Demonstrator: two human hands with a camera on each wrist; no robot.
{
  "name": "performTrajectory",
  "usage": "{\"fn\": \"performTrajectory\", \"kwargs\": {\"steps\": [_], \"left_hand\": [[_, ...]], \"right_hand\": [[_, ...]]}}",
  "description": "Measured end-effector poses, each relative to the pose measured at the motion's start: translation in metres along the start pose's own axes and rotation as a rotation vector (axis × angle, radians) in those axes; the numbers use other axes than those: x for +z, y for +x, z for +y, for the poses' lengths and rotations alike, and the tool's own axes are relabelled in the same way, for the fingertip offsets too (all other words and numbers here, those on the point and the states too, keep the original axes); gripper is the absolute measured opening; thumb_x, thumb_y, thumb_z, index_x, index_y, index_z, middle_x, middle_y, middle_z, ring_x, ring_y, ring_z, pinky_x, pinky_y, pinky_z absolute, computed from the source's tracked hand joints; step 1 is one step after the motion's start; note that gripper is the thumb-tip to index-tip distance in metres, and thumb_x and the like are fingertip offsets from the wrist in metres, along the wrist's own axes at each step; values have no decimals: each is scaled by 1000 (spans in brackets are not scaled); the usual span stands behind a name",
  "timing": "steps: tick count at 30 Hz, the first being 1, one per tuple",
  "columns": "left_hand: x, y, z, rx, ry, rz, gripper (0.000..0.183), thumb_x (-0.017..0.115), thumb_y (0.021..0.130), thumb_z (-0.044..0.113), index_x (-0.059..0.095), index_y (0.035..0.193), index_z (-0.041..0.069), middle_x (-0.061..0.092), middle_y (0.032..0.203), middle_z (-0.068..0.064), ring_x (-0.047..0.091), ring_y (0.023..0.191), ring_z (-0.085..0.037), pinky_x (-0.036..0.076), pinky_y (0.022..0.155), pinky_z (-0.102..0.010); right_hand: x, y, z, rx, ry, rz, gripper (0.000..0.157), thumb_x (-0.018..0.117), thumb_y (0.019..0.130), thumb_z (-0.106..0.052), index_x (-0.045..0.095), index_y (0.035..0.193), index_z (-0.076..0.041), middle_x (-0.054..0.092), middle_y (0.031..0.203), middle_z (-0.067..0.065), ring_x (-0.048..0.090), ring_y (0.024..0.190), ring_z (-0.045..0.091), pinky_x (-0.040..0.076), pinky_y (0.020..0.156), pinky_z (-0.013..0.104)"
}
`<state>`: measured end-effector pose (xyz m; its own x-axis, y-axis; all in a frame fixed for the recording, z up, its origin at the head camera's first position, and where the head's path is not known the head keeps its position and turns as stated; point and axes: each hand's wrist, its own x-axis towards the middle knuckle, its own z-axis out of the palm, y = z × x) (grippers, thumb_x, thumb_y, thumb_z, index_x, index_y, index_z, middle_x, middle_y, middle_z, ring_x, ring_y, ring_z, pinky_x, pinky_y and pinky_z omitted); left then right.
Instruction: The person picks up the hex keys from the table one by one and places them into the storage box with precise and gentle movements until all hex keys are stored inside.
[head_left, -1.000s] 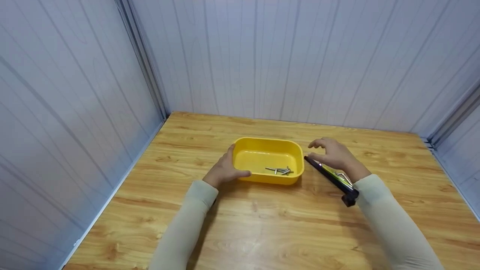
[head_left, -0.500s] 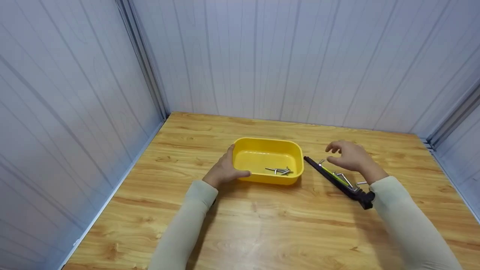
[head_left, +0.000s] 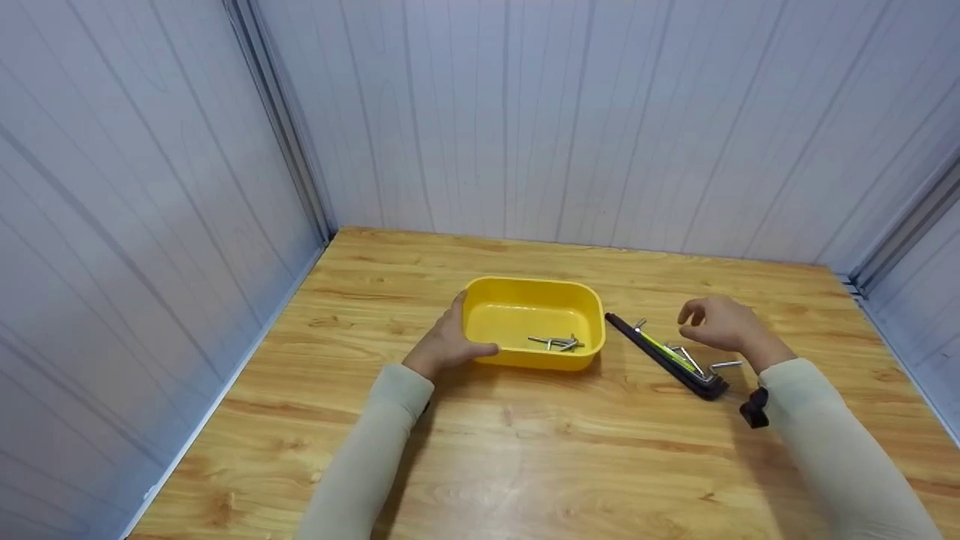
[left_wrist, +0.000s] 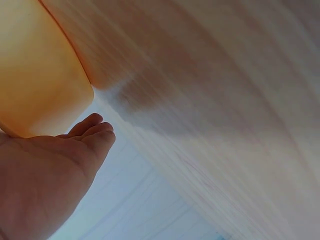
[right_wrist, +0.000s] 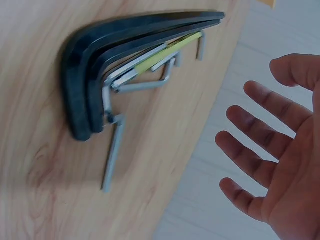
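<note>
My left hand (head_left: pixel 444 343) holds a yellow plastic bin (head_left: pixel 534 358) at its left end, the thumb along the near rim and the fingers against the side wall. In the left wrist view, my palm lies by the bin's wall (left_wrist: pixel 45 75). Inside the bin, several small silver hex keys (head_left: pixel 556 343) lie towards the near right. My right hand (head_left: pixel 724 324) hovers, fingers loosely bent and holding nothing, just beyond a bunch of hex keys. The bunch has large black L-shaped hex keys (right_wrist: pixel 75 65), a yellow-green one (right_wrist: pixel 170 52) and silver ones (right_wrist: pixel 113 155).
The wood-grain table (head_left: pixel 480 457) carries the bin and the hex keys. Pale panelled walls (head_left: pixel 480 120) close it in at the back and sides. The black hex keys' tip points at the bin's right side.
My right hand has drawn away from the bin to the right and slightly nearer, uncovering more of the hex keys. My left hand and the bin have stayed put.
</note>
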<state>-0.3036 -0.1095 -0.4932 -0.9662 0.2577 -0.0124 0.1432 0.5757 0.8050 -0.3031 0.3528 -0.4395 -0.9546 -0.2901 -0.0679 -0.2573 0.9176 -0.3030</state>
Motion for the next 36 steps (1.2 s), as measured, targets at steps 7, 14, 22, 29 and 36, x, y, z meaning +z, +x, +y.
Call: {"fn": "performTrajectory", "kwargs": {"steps": [7, 14, 22, 29, 36], "left_hand": [[0, 0, -2, 17, -10, 0, 122, 83, 66, 45, 6, 155, 12, 46, 141, -12, 50, 115, -26, 35, 105, -41], [0, -2, -1, -2, 13, -1, 121, 82, 67, 45, 6, 155, 13, 44, 142, -12, 49, 117, -27, 35, 106, -41], [-1, -1, 0, -27, 59, -3, 125, 81, 64, 54, 4, 155, 14, 41, 145, -14, 47, 121, -27, 34, 109, -42], [-1, -1, 0, -19, 44, 5, 124, 82, 64, 50, 5, 155, 14, 44, 143, -13, 48, 119, -27, 35, 107, -41], [0, -1, 1, -30, 54, 6, 124, 82, 64, 51, 5, 155, 16, 44, 142, -13, 49, 117, -27, 36, 105, -42]], "right_hand": [[5, -5, 15, 27, 28, -44, 24, 61, 87, -27, 70, 99, -7, 68, 95, 15, 61, 78, 23, 48, 66, 41], [11, -11, 32, 34, 20, -75, 21, 62, 85, -26, 70, 96, -10, 67, 94, 14, 60, 78, 22, 47, 65, 40], [20, -19, 54, 76, 30, -163, 14, 67, 82, -19, 69, 92, -10, 66, 90, 11, 56, 76, 21, 45, 63, 36], [28, -20, 64, 39, 4, -148, 10, 72, 80, -19, 66, 84, -12, 62, 82, 5, 54, 74, 18, 45, 67, 38], [29, -24, 66, 46, 43, -158, 4, 68, 79, -11, 66, 82, -12, 62, 82, 4, 53, 76, 19, 44, 68, 38]]}}
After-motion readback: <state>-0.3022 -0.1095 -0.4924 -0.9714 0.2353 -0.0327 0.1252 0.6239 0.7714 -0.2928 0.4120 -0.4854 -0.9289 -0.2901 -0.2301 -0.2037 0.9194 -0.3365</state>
